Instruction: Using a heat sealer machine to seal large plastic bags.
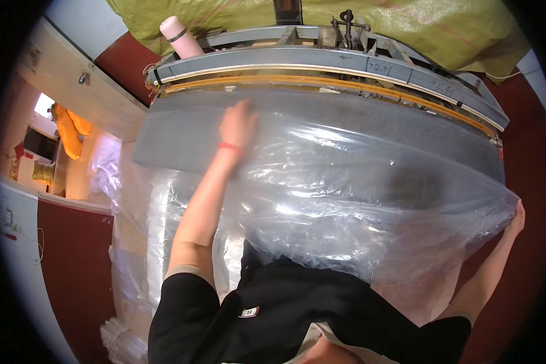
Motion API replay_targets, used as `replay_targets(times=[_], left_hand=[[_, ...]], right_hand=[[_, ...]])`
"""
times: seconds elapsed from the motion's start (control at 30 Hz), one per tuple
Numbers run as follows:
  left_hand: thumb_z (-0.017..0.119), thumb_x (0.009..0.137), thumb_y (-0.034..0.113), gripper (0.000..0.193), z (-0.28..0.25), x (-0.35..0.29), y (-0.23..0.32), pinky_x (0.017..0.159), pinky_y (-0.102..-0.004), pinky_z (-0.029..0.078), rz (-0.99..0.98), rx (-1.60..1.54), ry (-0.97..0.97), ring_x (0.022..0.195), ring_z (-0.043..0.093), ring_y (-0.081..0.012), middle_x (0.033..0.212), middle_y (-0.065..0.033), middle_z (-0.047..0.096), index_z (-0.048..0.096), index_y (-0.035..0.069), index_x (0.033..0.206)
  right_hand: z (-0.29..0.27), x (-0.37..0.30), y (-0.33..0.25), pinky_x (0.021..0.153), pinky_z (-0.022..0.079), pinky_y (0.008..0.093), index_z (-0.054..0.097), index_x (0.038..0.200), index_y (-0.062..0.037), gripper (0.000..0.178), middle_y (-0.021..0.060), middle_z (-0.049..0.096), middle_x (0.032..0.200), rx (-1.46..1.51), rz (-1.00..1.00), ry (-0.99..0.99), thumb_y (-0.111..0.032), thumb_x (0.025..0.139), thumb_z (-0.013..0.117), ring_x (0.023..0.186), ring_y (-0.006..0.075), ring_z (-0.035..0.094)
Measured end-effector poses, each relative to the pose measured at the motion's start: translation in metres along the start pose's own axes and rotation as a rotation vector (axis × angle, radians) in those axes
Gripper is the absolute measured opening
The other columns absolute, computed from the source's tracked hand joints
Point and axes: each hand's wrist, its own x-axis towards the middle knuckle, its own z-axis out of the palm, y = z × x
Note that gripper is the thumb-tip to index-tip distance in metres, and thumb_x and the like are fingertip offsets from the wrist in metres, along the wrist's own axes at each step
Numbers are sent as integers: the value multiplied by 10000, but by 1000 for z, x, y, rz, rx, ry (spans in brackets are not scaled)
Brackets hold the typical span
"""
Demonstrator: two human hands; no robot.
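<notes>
A big clear plastic sheet [321, 203] lies over a long grey table [179, 130], right in front of the person's tummy. Its long way runs from left to right, between the two hands. The right hand [517, 219] is at the sheet's right end, with its fingers closed on the corner, and the plastic comes to a point there. The left hand [238, 124] is up near the table's far side, to the left of the sheet's shiny middle. It is blurry, so I cannot tell how open its fingers are or if they hold any plastic. Of the two, the left hand is nearer the long metal bar [273, 56] at the back. A pink bottle [182, 37] leans behind that bar.
</notes>
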Motion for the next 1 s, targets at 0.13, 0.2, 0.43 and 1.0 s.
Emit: replay_targets(times=[0.13,0.2,0.43,1.0], left_hand=[[542,739,195,176,-10,1,3,726,-398,430,88,112,-62,835,530,-335,848,-145,580,586,49,825],[517,755,197,162,10,14,-16,659,-376,427,96,-96,89,745,534,-306,769,-134,570,577,48,778],[436,786,157,177,-9,66,-51,477,-255,348,-472,-895,392,525,417,-94,577,-17,455,505,44,668],[497,815,105,175,18,117,-149,437,-194,340,-389,-930,409,469,393,-58,547,33,427,458,83,645]], right_hand=[[-2,-3,-27,766,425,262,583,972,10,301,61,594,926,-143,-42,-81,-237,799,580,826,152,550],[-33,48,-34,766,418,256,588,971,2,311,52,592,928,-289,83,-312,-267,828,527,837,148,545],[185,-39,-61,687,425,369,625,819,-50,302,148,609,801,-941,-408,149,-305,814,463,769,268,579],[295,-35,21,421,398,241,490,789,-33,120,78,554,656,15,-172,55,-122,767,567,508,129,513]])
